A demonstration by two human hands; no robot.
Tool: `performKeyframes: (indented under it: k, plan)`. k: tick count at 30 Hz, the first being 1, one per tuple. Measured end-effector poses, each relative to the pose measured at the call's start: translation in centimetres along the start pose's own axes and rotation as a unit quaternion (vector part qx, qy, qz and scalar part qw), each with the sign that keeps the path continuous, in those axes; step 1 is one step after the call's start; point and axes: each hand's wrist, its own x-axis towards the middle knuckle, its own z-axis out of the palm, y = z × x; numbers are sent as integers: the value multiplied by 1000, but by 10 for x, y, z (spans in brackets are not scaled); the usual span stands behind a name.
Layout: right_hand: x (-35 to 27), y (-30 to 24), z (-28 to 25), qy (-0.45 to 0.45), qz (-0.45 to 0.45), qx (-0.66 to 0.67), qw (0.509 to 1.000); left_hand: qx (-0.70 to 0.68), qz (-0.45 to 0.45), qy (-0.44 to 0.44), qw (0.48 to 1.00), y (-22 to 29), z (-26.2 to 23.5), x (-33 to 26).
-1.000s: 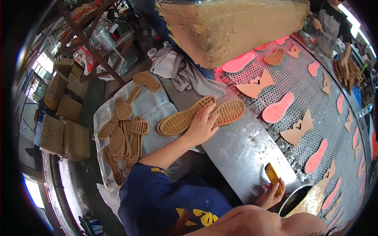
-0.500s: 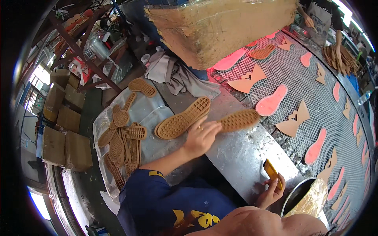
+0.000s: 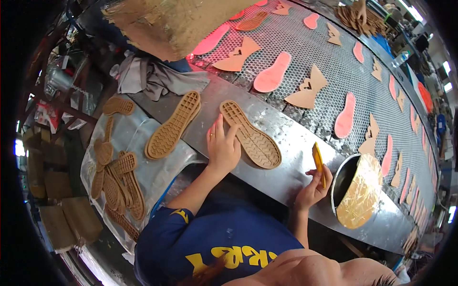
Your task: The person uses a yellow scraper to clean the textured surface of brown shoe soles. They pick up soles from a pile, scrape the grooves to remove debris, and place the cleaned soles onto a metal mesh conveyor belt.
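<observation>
My left hand (image 3: 223, 148) grips the narrow end of a tan rubber shoe sole (image 3: 255, 138) at its left edge. The sole's grooved tread faces up, over the metal ledge (image 3: 291, 176). In my right hand (image 3: 312, 190) is a flat yellow tool (image 3: 318, 162), held upright; its exact kind is unclear. Left of my left hand, a pair of stacked soles (image 3: 174, 126) rests where the plastic-covered surface meets the ledge. Right of my right hand stands a dark-mouthed round pot (image 3: 344, 181), partly covered by a gold, crinkled sheet (image 3: 362, 193).
A mesh conveyor (image 3: 329, 62) beyond the ledge carries pink insoles (image 3: 273, 72) and tan cut-out pieces (image 3: 309, 88). Loose soles (image 3: 114, 181) are heaped on clear plastic at left. A grey cloth (image 3: 152, 78) and a cardboard sheet (image 3: 181, 24) lie farther back. Another person's hand (image 3: 361, 14) is at far right.
The sole in my left hand has swung round and now lies angled toward me, tread up. My right hand has lifted the yellow tool more upright. The view has shifted right.
</observation>
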Motion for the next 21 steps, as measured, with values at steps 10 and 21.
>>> performKeyframes:
  k: [10,21]
  plan:
    - [14,-40,-33,25,-175,-77,981,94,52,-76,991,38,-24,42]
    - [32,-51,-106,120,-6,-157,980,-150,185,-215,947,52,-17,55]
